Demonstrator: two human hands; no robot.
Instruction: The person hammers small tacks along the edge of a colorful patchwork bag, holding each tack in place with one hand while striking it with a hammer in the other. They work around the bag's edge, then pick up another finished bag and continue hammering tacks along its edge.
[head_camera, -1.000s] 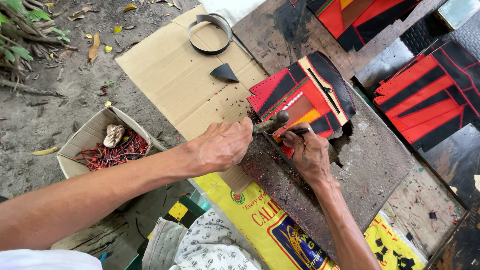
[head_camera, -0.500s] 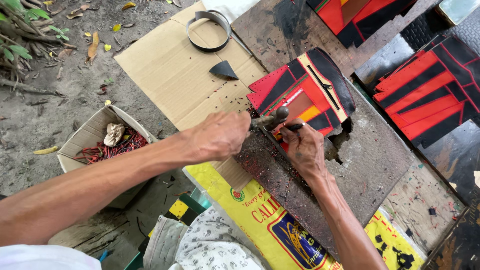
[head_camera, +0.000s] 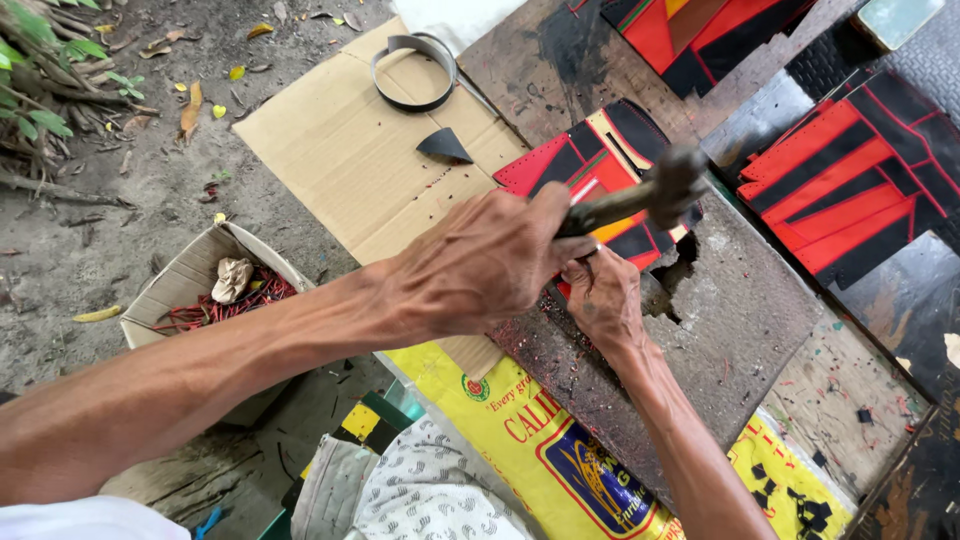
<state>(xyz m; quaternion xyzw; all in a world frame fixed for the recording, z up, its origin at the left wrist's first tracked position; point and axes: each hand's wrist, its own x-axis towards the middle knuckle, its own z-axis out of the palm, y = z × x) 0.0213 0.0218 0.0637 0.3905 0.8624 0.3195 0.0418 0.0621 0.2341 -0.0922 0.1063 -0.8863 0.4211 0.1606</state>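
My left hand (head_camera: 480, 265) grips the handle of a hammer (head_camera: 672, 190), whose head is raised and blurred above a red, black and yellow patterned piece (head_camera: 590, 165). My right hand (head_camera: 603, 295) rests on the near edge of that piece with its fingers closed; what they pinch is hidden behind my left hand. The piece lies on a worn grey board (head_camera: 740, 300) with a ragged hole beside it.
A cardboard sheet (head_camera: 340, 160) at the left carries a black strap ring (head_camera: 412, 72) and a black triangular scrap (head_camera: 443, 146). A small open box (head_camera: 190, 285) of red scraps stands on the ground. More red-black pieces (head_camera: 850, 180) lie at the right, and a yellow sack (head_camera: 560, 450) lies near me.
The hammer has swung up from beside the patterned piece, and its head is now higher and further right. My right hand stays on the piece.
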